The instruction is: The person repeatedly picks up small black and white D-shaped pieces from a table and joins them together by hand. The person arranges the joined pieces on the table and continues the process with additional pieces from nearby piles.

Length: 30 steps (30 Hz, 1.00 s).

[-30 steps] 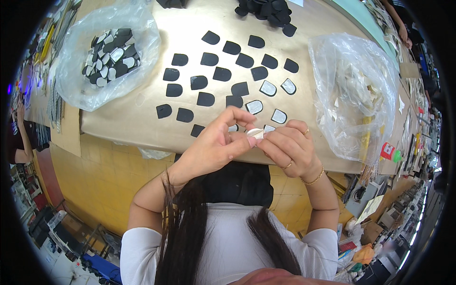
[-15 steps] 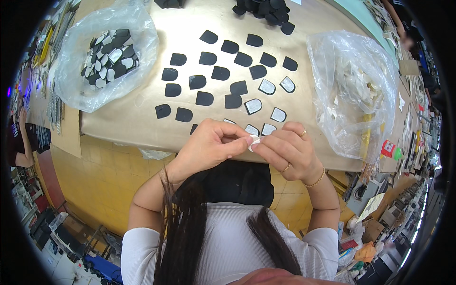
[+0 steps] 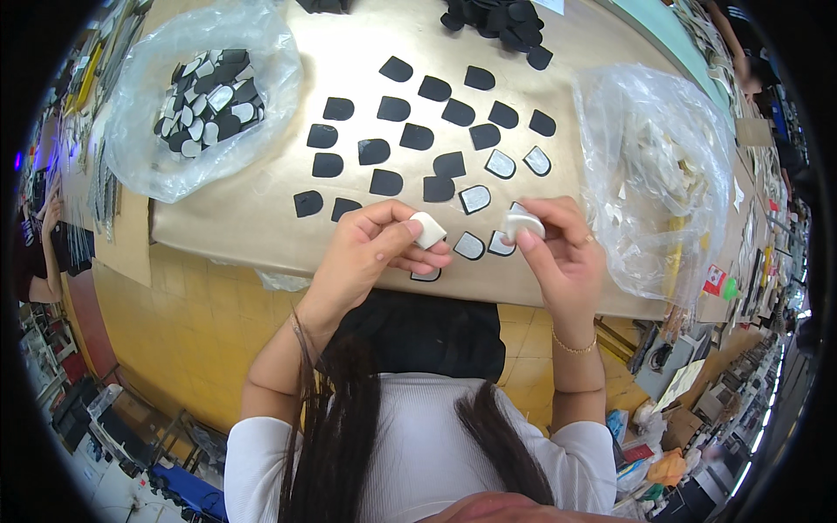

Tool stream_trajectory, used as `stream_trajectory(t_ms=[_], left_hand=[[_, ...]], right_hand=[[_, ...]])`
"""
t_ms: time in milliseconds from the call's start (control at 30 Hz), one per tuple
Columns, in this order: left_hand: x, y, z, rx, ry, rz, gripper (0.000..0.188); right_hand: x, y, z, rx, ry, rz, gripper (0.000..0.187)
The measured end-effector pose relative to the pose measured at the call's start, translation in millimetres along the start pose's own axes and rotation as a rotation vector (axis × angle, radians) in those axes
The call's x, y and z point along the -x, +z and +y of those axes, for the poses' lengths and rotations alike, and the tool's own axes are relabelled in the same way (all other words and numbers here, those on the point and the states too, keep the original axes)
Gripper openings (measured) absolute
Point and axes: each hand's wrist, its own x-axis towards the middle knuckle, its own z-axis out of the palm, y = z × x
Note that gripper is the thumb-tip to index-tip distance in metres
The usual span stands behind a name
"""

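Note:
Near the table's front edge, my left hand (image 3: 359,251) pinches an arch-shaped pad (image 3: 428,229), its white face showing and a dark edge below. To its right, and apart from it, my right hand (image 3: 568,257) grips a thin white rounded piece (image 3: 527,227) between thumb and fingers; it looks like backing paper. Several arch-shaped pads with silvery faces and black rims (image 3: 475,200) lie around and beyond my hands, some partly covered by my fingers. Farther off, black-faced pads (image 3: 417,137) of the same shape are spread over the table.
On the left stands an open clear plastic bag (image 3: 275,113) with black and silvery pads inside. Another clear bag (image 3: 602,131) on the right holds white scraps. A heap of black pieces (image 3: 501,22) lies at the far side of the brown-covered table (image 3: 227,213).
My hands were together over one small white piece. They have moved apart: the left keeps the pad and the right has carried the thin white piece away to the right.

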Motion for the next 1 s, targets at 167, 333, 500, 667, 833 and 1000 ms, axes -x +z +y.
stream_trajectory(t_ms=[167, 333, 500, 667, 833, 1000], left_hand=[[19.1, -10.6, -9.3, -0.206, 0.192, 0.064, 0.013], [33.1, -22.6, -15.9, -0.835, 0.597, 0.132, 0.008], [38.8, -33.5, -23.1, -1.022, 0.753, 0.204, 0.014], [45.4, -52.1, -27.4, -1.201, 0.851, 0.244, 0.017], [63.6, -64.6, -36.2, -1.271, 0.843, 0.198, 0.019], [67.9, -69.4, -50.7, -1.272, 0.842, 0.153, 0.018]], right_hand=[[-18.5, 12.1, 8.0, -0.106, 0.3, -0.138, 0.022], [-45.1, 28.3, 14.8, -0.065, 0.304, -0.234, 0.023], [-62.7, 42.4, 9.1, -0.017, 0.445, -0.317, 0.021], [-60.7, 71.0, 10.4, 0.046, 0.545, -0.381, 0.02], [-41.6, 88.1, 9.9, 0.168, 0.664, -0.352, 0.017], [-8.9, 100.0, 10.5, 0.132, 0.655, -0.278, 0.015]])
